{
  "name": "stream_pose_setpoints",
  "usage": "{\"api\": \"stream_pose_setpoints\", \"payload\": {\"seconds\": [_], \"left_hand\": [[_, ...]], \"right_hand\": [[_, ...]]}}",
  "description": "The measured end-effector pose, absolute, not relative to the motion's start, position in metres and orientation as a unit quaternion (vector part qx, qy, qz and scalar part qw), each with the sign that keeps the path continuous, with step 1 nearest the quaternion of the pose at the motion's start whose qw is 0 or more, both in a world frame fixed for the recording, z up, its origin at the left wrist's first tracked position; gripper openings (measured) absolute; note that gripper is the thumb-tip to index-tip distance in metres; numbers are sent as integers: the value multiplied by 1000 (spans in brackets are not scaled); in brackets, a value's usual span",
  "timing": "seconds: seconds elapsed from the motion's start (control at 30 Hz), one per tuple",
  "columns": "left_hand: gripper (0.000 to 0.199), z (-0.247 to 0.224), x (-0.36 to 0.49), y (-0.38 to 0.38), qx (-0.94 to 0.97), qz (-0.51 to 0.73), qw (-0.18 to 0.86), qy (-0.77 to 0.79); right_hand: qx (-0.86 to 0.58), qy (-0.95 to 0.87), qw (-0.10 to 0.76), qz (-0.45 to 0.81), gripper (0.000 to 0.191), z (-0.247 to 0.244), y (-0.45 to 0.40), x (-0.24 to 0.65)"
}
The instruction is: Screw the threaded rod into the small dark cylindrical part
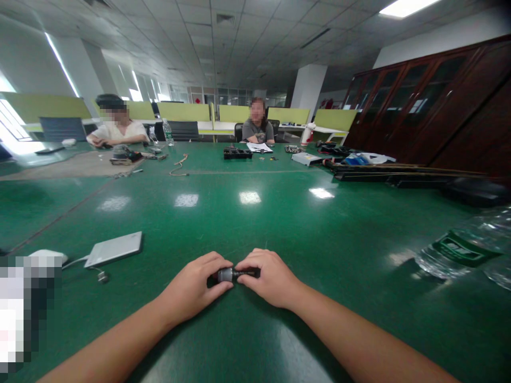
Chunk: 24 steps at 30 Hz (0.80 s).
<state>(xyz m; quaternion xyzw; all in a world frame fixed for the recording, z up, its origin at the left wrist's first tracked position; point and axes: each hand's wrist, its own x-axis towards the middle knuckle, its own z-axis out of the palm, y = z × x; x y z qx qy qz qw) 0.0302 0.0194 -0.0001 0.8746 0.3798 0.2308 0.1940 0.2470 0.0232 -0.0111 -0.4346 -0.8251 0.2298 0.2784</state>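
Note:
A small dark cylindrical part with a grey metal band [225, 274] lies sideways just above or on the green table [223, 223], between my two hands. My left hand [199, 279] is closed round its left end, thumb below and fingers above. From the band, a thin dark ridged shaft [248, 273] runs right into my right hand [269, 276], whose thumb and fingers close round it. The fingertips of both hands come near each other at the middle. Whether band and shaft are one piece cannot be made out.
A silver box with a cable [115, 249] and a white mouse [48, 258] lie at left. Clear bottles [455, 250] are at right. Across the table are a black tray [238, 153], dark rails [367, 173], a cord [179, 166] and two seated people [257, 127].

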Motion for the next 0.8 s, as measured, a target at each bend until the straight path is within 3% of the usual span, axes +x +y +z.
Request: {"api": "stream_pose_setpoints", "payload": {"seconds": [0.8], "left_hand": [[18,-2,30,18,868,222,185,404]], "right_hand": [[-433,-827,280,225,16,-9,23,251]]}}
